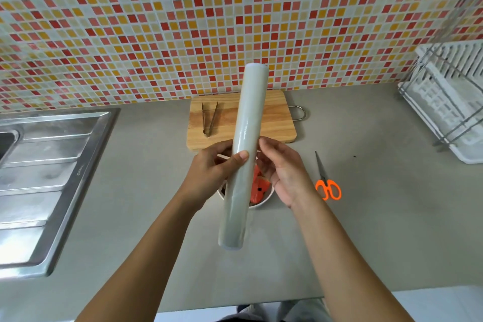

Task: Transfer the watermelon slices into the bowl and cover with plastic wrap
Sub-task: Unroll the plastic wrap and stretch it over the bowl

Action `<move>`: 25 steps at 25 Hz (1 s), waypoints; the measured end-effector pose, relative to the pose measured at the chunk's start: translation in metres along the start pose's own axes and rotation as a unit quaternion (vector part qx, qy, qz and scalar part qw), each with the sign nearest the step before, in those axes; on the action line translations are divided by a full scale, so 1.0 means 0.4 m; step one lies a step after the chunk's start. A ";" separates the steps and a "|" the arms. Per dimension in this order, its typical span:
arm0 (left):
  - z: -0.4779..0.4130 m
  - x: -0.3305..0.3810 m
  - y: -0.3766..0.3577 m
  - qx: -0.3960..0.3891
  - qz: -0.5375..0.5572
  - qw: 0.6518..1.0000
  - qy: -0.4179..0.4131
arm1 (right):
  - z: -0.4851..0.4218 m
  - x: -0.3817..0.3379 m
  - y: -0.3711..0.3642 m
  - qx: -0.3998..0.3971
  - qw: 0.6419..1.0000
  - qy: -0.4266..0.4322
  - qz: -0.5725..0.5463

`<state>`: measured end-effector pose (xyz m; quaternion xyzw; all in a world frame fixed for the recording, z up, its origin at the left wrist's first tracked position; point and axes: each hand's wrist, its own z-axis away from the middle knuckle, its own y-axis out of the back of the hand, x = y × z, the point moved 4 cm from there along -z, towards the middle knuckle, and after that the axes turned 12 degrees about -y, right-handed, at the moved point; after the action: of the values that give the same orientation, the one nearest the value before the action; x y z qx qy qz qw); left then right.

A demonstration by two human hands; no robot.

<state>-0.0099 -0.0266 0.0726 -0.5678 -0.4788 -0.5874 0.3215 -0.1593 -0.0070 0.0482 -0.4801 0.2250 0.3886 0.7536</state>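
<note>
A long roll of plastic wrap (244,157) is held up lengthwise above the counter, its far end pointing at the tiled wall. My left hand (211,172) grips the roll around its middle, thumb across the front. My right hand (283,172) touches the roll's right side with its fingertips near the top of the grip. Under the roll and hands sits a white bowl (264,201), mostly hidden, with red watermelon slices (258,188) showing inside.
A wooden cutting board (274,117) with metal tongs (210,119) lies behind the bowl against the wall. Orange-handled scissors (326,183) lie to the right. A steel sink (44,165) is at the left, a white dish rack (449,102) at the far right.
</note>
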 end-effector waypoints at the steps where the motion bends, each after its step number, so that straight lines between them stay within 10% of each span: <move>1: 0.005 -0.005 -0.001 0.005 0.002 1.000 0.004 | -0.001 -0.006 -0.001 0.010 1.000 -0.001 0.007; 11: 0.044 -0.049 -0.036 -0.019 0.049 0.998 0.031 | -0.008 -0.014 -0.014 0.050 0.998 -0.025 0.003; 16: 0.038 -0.049 -0.030 -0.021 0.021 0.999 0.025 | -0.010 -0.021 -0.022 0.004 0.983 -0.064 -0.171; 22: 0.049 -0.050 -0.028 -0.018 0.008 1.000 0.013 | -0.020 -0.045 -0.035 0.066 0.996 -0.053 0.001; 25: 0.050 -0.054 -0.029 -0.017 -0.004 1.000 0.014 | -0.030 -0.045 -0.036 0.074 0.991 -0.055 -0.093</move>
<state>-0.0103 -0.0077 0.0469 -0.5631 -0.4665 -0.6046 0.3158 -0.1579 -0.0277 0.0637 -0.4197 0.1657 0.3244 0.8314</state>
